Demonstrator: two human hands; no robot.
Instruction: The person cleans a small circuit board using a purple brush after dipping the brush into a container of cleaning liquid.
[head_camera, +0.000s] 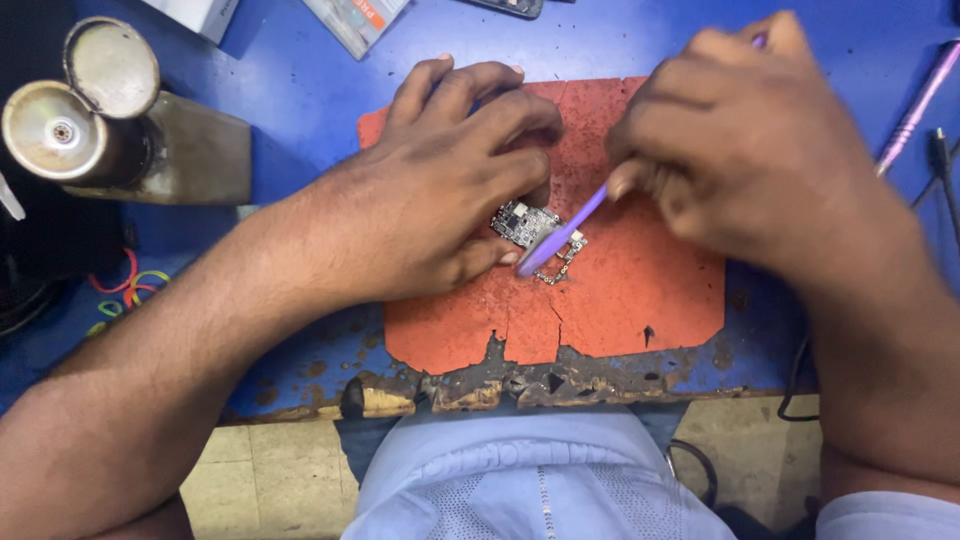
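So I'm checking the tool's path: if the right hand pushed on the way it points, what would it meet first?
Probably the small circuit board: the right hand aims its purple tool down-left onto it, with the left hand just beyond.

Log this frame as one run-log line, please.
left hand: pins small grey circuit board on worn orange mat | right hand: holds thin purple tool, tip on board | surface: blue bench
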